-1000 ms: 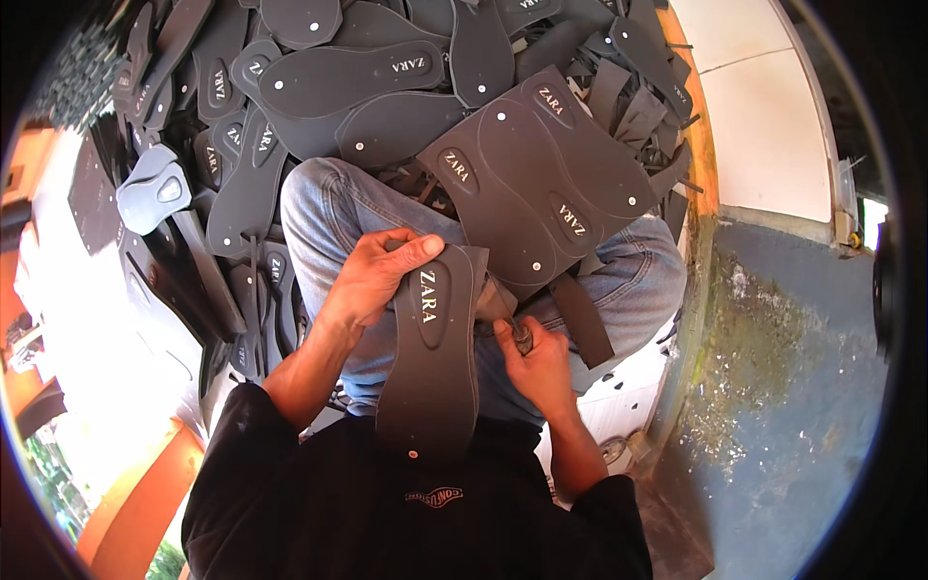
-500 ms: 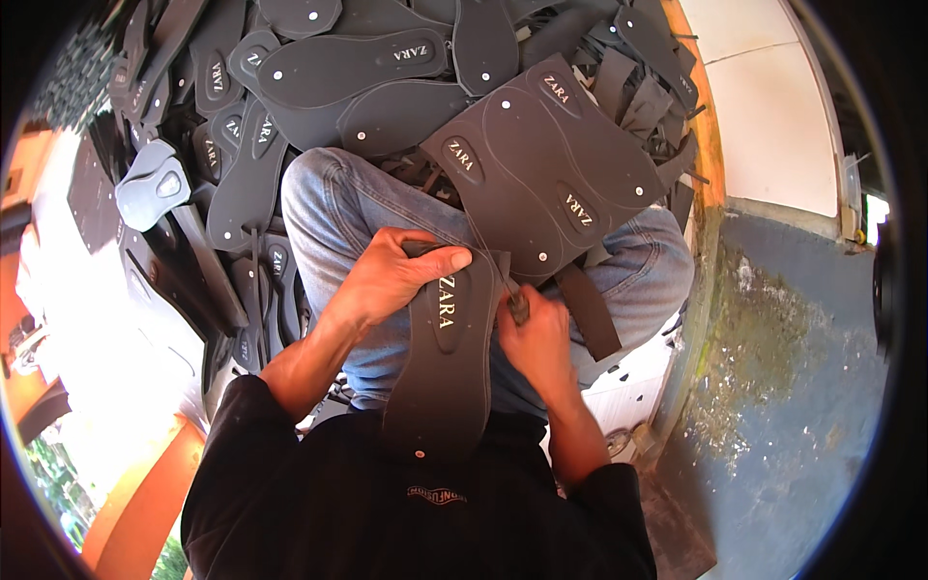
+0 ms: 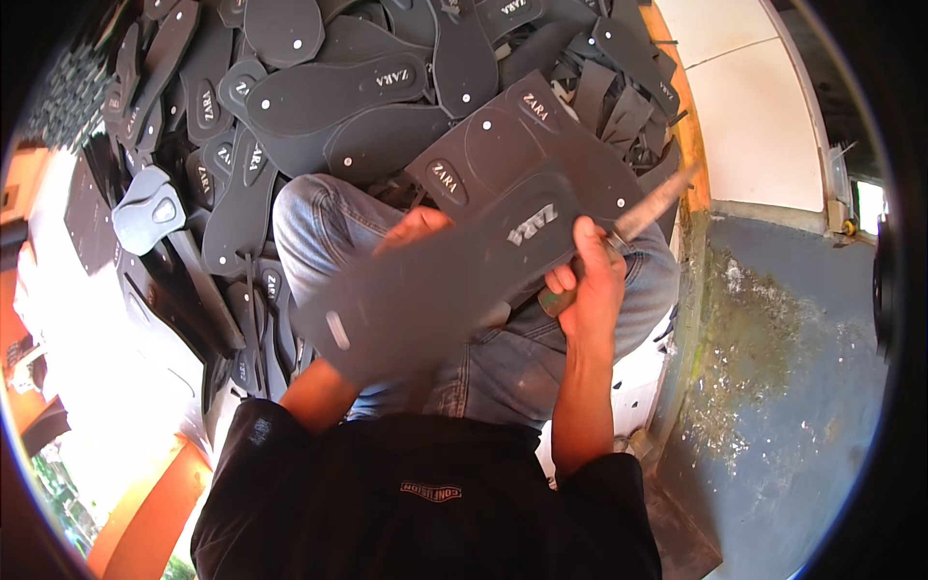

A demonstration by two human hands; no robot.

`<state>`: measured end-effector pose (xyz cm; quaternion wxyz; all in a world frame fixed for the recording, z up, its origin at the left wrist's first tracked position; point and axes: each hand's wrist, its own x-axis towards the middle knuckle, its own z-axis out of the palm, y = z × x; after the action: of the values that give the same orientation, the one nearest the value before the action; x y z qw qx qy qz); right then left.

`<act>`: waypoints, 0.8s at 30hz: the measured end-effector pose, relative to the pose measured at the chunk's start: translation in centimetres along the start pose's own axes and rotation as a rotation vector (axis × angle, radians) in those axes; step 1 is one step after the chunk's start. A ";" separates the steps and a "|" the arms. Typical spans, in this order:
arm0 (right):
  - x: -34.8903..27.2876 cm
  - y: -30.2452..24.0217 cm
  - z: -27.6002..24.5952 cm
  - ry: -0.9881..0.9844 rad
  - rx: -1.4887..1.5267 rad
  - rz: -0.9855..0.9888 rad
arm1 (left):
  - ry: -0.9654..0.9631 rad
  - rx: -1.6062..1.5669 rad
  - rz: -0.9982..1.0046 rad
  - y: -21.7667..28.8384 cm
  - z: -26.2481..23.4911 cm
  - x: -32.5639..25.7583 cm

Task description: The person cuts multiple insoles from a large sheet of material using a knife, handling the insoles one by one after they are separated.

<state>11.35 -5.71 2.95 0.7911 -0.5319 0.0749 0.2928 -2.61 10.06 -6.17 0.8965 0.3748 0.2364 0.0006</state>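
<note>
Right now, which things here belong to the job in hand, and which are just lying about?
Job in hand:
Dark sole piece, motion-blurred, left hand partly behind it
Knife, gripped in the right hand
Outlined dark sheet by the right knee, probably

Lying about:
Pile of dark soles
Pale grey piece, left
Dark offcuts, upper right

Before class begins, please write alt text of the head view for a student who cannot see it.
A seated person holds a dark, motion-blurred sole-shaped piece over their jeans; it partly hides the left fingers, while the right fingers grip a knife. Beyond are a sheet with sole outlines and a heap of dark soles.
</note>
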 end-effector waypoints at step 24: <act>-7.9 4.0 -6.6 0.067 -1.312 -0.132 | 0.295 -0.268 0.024 -2.0 8.4 -1.7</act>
<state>3.99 -13.52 0.42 0.3166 -0.9158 -0.1273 0.2120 -0.89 2.69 -1.71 0.8938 0.2510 0.3585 0.0978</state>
